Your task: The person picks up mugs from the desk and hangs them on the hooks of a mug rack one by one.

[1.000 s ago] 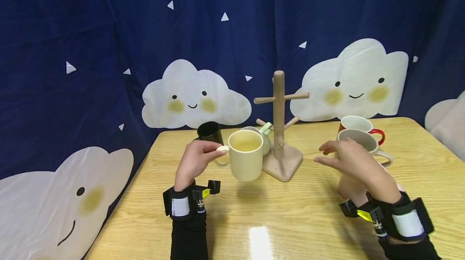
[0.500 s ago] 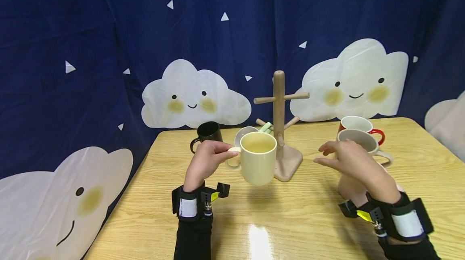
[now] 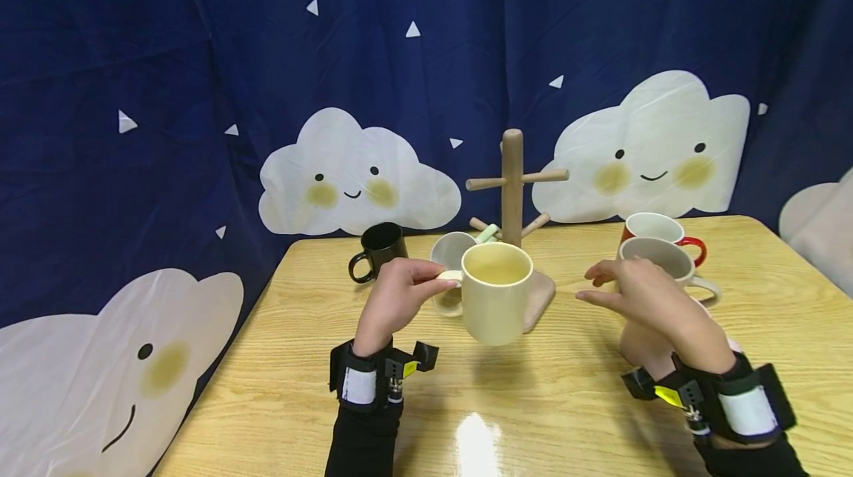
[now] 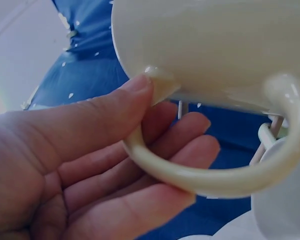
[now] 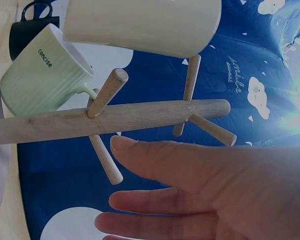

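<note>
Navy Curtain (image 3: 400, 69) Backs a One-Handed Hold on a Cream Mug (image 3: 496, 310)

Cloud-printed cloth hangs behind a wood-grain table (image 3: 266, 395) in the head view, where a person's left hand (image 3: 398, 299) holds the cream mug upright above the surface, in front of a wooden rack (image 3: 512, 195). Partly behind it leans a green mug (image 3: 451, 249); a push too far forward could knock the two together and chip a rim. Opposite, the right hand (image 3: 643, 295) is poised by a white-handled mug (image 3: 666, 258) and a pale pink item (image 3: 643, 349). Contact cannot be told, but a careless pull back could topple either.

From the left wrist, thumb (image 4: 105, 112) and fingers pinch one end of the handle (image 4: 230, 182), leaving the mug's weight off to one side. Should that pinch loosen, the smooth glaze might let it roll or drop.

At the right wrist, the right hand's fingers are apart and hold nothing. The cream mug overlaps an upper peg (image 5: 191, 82) here, though touch cannot be judged. Were it to snag, the rack could tip, or the green mug, tilted beside a lower peg (image 5: 108, 92), could be shaken loose.
</note>
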### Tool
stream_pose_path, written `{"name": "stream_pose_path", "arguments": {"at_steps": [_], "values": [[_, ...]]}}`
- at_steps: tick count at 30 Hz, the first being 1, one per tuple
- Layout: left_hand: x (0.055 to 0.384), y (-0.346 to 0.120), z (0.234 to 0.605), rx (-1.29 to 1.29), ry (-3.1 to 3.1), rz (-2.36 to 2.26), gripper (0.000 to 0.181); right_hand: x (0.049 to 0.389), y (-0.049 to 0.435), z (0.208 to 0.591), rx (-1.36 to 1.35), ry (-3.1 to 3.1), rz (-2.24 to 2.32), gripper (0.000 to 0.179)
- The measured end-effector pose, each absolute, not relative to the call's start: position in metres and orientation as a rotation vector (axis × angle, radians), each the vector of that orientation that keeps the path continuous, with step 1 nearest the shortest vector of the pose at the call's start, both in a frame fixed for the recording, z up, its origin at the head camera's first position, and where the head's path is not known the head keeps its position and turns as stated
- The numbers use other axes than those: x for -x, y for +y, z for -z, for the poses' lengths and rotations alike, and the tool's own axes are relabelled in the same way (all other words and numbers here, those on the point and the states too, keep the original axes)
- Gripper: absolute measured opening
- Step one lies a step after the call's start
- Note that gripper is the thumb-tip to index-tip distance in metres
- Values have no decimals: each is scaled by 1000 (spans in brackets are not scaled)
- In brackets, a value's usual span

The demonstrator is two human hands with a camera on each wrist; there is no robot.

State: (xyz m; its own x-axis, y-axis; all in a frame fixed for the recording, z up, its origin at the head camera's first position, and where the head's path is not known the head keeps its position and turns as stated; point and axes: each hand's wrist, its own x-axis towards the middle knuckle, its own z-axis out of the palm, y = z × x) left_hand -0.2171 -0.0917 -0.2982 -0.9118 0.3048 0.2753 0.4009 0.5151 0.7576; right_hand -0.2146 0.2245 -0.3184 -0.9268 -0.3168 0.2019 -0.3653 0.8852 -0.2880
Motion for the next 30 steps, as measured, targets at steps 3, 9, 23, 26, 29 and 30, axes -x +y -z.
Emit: {"name": "stream_pose_path", "arguments": {"at_steps": [3,9,23,26,29,30], "values": [[217,-86,299,616,-2634,1402,15,215,225,319,-519,-2913,-491,38],[215,-75,301,660,-2615,1463,18,215,226,318,-508,-2921,-496,39],[216,-53,309,702,-2679,1443,19,216,228,318,-492,-2914,-513,40],[216,-51,310,716,-2703,1416,18,216,229,318,-480,-2922,-523,42],[216,-51,310,705,-2743,1446,17,215,229,318,-472,-2924,-526,42],[216,-51,311,704,-2756,1462,16,215,229,318,-470,-2924,-527,41]]}}
